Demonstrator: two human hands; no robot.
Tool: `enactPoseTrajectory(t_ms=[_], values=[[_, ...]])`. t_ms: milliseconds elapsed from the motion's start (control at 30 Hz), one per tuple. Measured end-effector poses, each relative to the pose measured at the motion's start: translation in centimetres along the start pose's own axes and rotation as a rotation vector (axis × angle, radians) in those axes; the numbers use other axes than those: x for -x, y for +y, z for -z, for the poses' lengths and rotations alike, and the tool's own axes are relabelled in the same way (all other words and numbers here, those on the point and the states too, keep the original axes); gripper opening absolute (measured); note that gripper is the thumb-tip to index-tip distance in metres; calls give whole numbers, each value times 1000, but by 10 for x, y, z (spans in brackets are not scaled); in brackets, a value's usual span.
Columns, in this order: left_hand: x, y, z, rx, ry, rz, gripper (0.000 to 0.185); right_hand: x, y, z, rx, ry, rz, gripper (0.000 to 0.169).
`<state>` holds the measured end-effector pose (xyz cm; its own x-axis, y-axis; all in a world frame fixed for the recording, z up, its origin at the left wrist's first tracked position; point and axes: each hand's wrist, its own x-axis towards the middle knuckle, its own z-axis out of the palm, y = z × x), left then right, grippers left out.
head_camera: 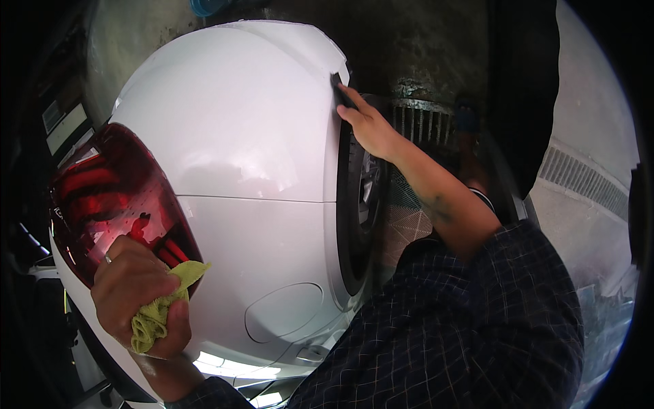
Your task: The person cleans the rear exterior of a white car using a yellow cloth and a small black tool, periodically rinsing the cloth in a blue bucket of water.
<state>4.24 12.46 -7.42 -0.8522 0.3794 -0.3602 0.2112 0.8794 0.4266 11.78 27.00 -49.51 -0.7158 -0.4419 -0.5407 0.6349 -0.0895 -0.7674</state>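
My left hand (pixel 135 294) grips a crumpled yellow-green microfiber cloth (pixel 158 317), held over the lower end of a car's red tail light (pixel 110 189). Whether the cloth touches the car cannot be made out. My right arm reaches forward along the white rear quarter panel (pixel 245 112). At the panel's outer edge, by the wheel arch, my right hand (pixel 370 125) holds a small dark pad (pixel 336 84) against the paint. The fingers partly hide this pad. A few dark spots dot the tail light's lens.
Below the arch is the car's wheel (pixel 365 189). A round fuel flap (pixel 283 312) and a door handle (pixel 311 353) are on the near bodywork. Floor grates (pixel 421 120) lie beyond the wheel. A blue tub (pixel 207 6) shows at the top edge.
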Motion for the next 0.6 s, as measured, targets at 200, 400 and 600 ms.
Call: enactPoseTrajectory(t_ms=[200,400,600], values=[[-14,-3,3,9,-48,-53,23,-84,43,55,-451,79,-207,57],[-7,-6,6,47,-72,-56,21,-29,9,56,-349,106,-81,60],[-5,-14,5,54,-100,-34,19,106,-34,-24,228,-50,111,74]])
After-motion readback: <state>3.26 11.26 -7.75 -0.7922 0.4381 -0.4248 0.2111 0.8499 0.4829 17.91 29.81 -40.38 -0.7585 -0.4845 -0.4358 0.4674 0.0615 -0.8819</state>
